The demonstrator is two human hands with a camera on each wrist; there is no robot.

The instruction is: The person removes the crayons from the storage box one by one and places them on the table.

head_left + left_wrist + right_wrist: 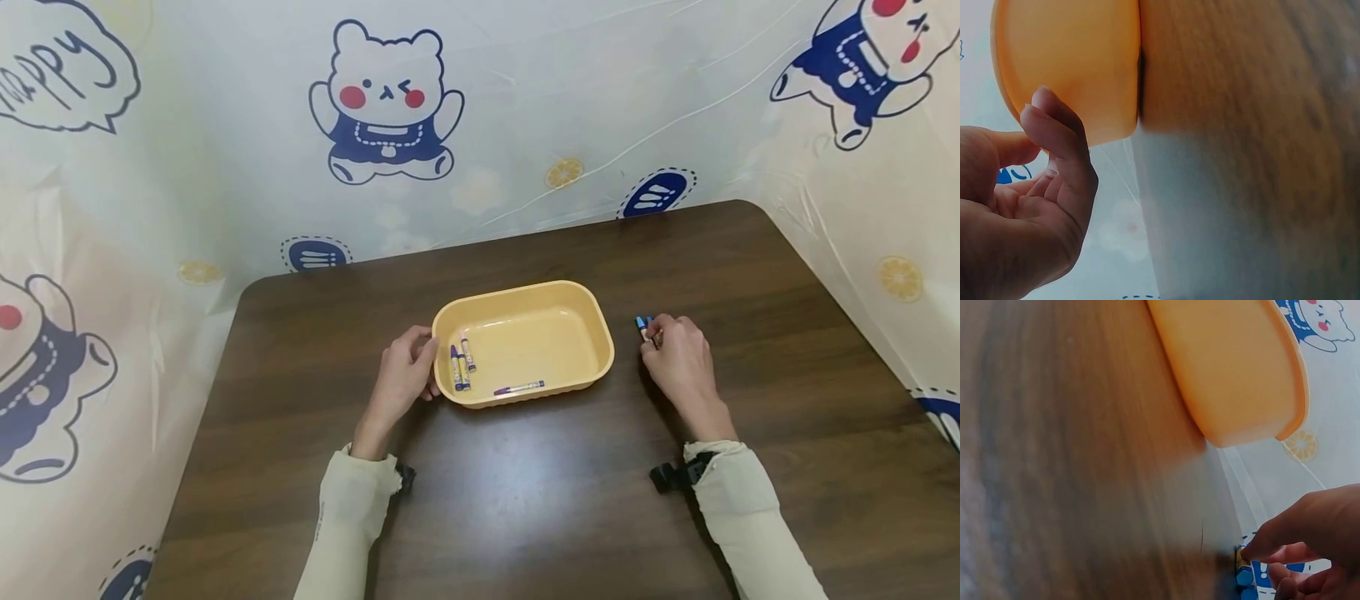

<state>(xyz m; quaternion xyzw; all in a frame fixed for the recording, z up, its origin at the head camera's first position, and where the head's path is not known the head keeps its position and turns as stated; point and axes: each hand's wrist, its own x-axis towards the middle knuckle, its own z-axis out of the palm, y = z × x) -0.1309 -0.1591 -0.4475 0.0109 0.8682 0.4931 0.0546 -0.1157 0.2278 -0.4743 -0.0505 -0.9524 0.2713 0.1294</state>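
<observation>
A yellow plastic tray (540,337) sits mid-table. My left hand (405,371) grips its left end; in the left wrist view the thumb and curled fingers pinch the tray's rim (1007,94). Several crayons lie inside: a purple crayon (455,368), a yellow crayon (464,372) and a pink-tipped crayon (468,354) at the left end, and another purple crayon (519,388) along the near wall. To the right of the tray, my right hand (681,358) pinches blue crayons (641,327) at the tabletop. The fingers partly hide them; blue ends (1245,576) show in the right wrist view.
The dark wood table (525,500) has rounded far corners. A pale curtain (510,100) printed with cartoon bears hangs behind it and at both sides. Each wrist wears a black strapped device (678,477).
</observation>
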